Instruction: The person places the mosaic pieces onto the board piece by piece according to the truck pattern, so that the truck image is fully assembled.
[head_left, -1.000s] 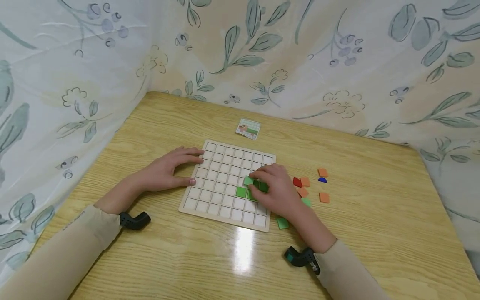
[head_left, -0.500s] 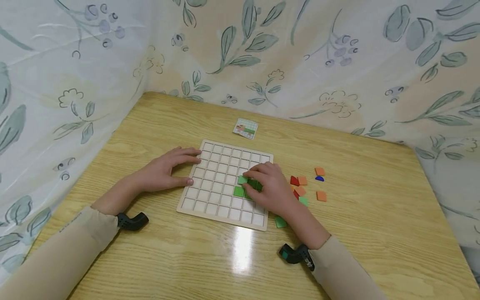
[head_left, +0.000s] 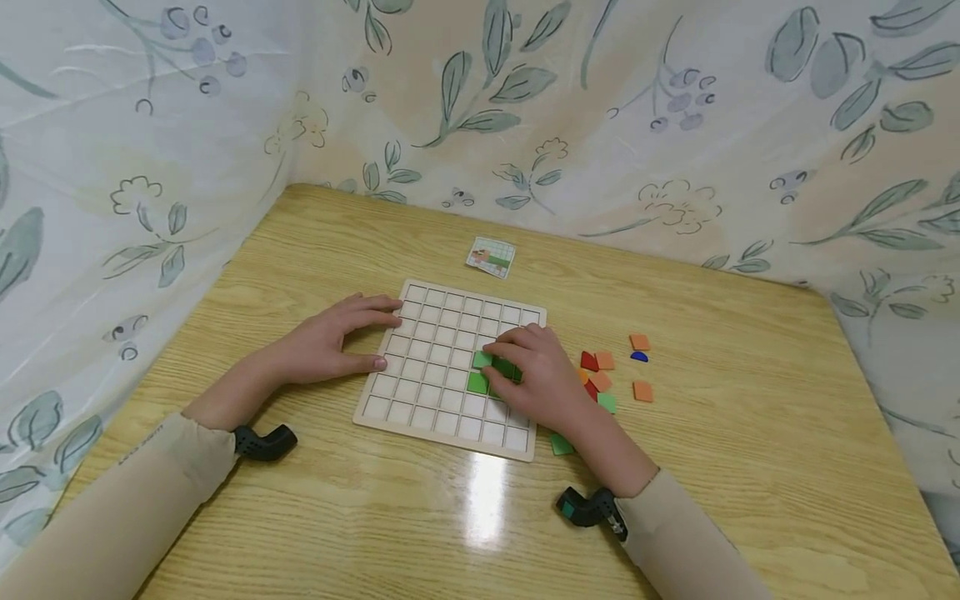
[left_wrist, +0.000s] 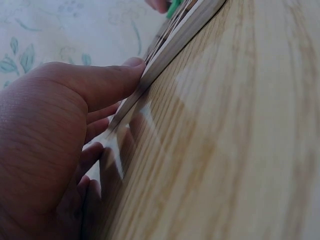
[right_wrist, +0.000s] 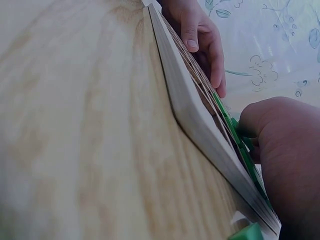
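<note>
A square wooden grid board (head_left: pixel 420 392) lies flat on the table. My left hand (head_left: pixel 322 342) rests at its left edge, thumb and fingertips spread along the rim; in the left wrist view, the thumb (left_wrist: pixel 112 80) touches the board's side. Over the right part of the board, my right hand (head_left: pixel 536 375) pinches a light green square tile (head_left: pixel 481 359) between thumb and fingers, low over a grid cell. Just below it a brighter green tile (head_left: pixel 477 382) sits in a cell. Dark green tiles (head_left: pixel 507 368) are partly hidden under the right hand.
Right of the board lie loose orange tiles (head_left: pixel 642 391), red pieces (head_left: pixel 589 361), a blue half-round piece (head_left: pixel 639 357) and green tiles (head_left: pixel 561 444). A small picture card (head_left: pixel 491 257) lies behind the board. Patterned cloth (head_left: pixel 420 100) hangs behind the table.
My right hand has shifted slightly left with the light green tile, lowering it toward a cell above the brighter green tile. My left hand stays at the board's edge.
</note>
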